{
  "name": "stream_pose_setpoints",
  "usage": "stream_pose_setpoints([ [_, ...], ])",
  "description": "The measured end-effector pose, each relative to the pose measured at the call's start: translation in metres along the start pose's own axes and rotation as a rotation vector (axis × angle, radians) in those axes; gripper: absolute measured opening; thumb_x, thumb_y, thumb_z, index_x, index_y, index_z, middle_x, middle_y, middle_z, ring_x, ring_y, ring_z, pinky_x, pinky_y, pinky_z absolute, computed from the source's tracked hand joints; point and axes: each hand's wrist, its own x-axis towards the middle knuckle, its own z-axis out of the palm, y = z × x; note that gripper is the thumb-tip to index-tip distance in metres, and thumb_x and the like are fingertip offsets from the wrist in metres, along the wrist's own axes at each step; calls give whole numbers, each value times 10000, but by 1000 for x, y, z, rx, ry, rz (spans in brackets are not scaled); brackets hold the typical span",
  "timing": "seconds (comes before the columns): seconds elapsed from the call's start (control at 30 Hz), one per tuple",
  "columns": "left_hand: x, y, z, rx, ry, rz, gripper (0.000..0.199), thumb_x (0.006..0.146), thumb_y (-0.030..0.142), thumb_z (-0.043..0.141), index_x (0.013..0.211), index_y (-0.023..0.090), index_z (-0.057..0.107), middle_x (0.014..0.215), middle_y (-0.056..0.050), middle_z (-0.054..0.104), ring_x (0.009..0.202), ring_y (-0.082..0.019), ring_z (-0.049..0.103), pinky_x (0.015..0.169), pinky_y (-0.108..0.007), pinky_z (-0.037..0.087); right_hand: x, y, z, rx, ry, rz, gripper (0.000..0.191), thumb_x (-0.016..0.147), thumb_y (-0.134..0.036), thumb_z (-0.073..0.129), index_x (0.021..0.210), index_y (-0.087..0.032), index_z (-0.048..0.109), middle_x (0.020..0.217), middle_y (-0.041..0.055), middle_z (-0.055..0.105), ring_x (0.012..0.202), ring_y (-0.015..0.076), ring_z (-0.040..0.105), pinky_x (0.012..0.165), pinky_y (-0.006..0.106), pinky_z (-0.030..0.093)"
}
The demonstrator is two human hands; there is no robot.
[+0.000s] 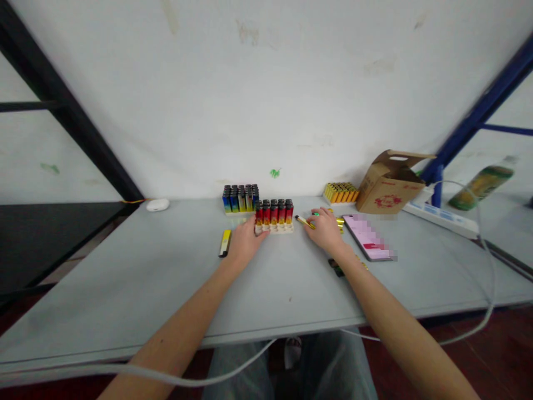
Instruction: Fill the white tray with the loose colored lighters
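My left hand (245,243) grips the left end of a white rack (286,229); its fingers are partly hidden behind it. Upright in the rack are several red-to-yellow tubes (273,213) with black tops. To the right, my right hand (327,229) has its fingers closed around a slim gold tube with a dark end (305,221), which points left toward the rack. Several shiny gold tubes (340,223) lie beside that hand, partly covered by it. Dark and gold pieces (336,268) lie under my right wrist, partly hidden.
Behind the red tubes stands a rack of blue-and-yellow tubes (240,199). A yellow item with a black end (225,243) lies left. Rightward are a block of yellow tubes (340,193), a cardboard box (385,186), a phone (368,238), a power strip (443,218) and a white cable (493,272).
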Motion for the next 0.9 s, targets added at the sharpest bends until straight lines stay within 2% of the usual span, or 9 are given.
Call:
stream_pose_setpoints([
  [0.13, -1, -1, 0, -20, 2, -9, 390, 789, 235, 689, 1161, 193, 582, 1072, -88, 711, 979, -251, 671, 850, -345, 522, 0, 0, 1, 9, 8, 8, 248, 843, -363, 603, 857, -158, 744, 1122, 163, 642, 1126, 310, 508, 991, 461, 360],
  [0.27, -1, -1, 0, -35, 10, -6, 382, 783, 221, 696, 1149, 201, 590, 1072, -80, 713, 974, -246, 674, 853, -346, 523, -1, -1, 2, 29, 4, -1, 240, 859, -329, 581, 779, -158, 730, 1105, 164, 657, 1101, 302, 535, 980, 445, 371],
  [0.37, -1, -1, 0, -46, 17, 0, 384, 777, 215, 701, 1146, 203, 594, 1070, -78, 715, 967, -246, 678, 849, -347, 526, 2, 0, 0, 146, 65, 53, 236, 847, -323, 575, 723, -163, 696, 1020, 164, 677, 1024, 301, 578, 937, 446, 398],
  [0.47, 0, -1, 1, -54, 18, 1, 406, 772, 211, 704, 1161, 199, 586, 1079, -82, 713, 974, -249, 677, 852, -350, 526, 9, 7, -4, 416, 222, 214, 262, 855, -373, 526, 791, -164, 671, 892, 136, 689, 893, 276, 624, 857, 435, 443],
  [0.57, 0, -3, 2, -56, 21, -7, 407, 773, 215, 703, 1162, 198, 584, 1086, -86, 710, 984, -251, 674, 856, -352, 525, 18, 15, -12, 908, 333, 423, 309, 823, -454, 519, 897, -173, 626, 855, 91, 694, 757, 214, 647, 712, 352, 495],
  [0.63, 1, -4, 3, -60, 25, -14, 409, 773, 223, 706, 1163, 201, 585, 1084, -87, 711, 985, -252, 674, 857, -353, 527, 23, 20, -19, 1226, 320, 561, 269, 800, -423, 520, 915, -191, 590, 813, 53, 692, 652, 170, 633, 609, 294, 491],
  [0.73, 1, -6, 4, -72, 22, -22, 426, 765, 233, 718, 1168, 202, 586, 1066, -86, 717, 972, -250, 680, 858, -356, 529, 24, 22, -31, 1521, 244, 696, 199, 794, -314, 454, 921, -218, 574, 757, 10, 679, 563, 139, 597, 540, 264, 483],
  [0.9, 1, -7, 4, -70, 20, -17, 432, 768, 232, 718, 1177, 198, 582, 1063, -89, 718, 963, -243, 684, 850, -346, 529, 19, 11, -46, 1745, 29, 657, 198, 798, -308, 448, 894, -221, 597, 738, 9, 651, 556, 133, 564, 513, 253, 481],
])
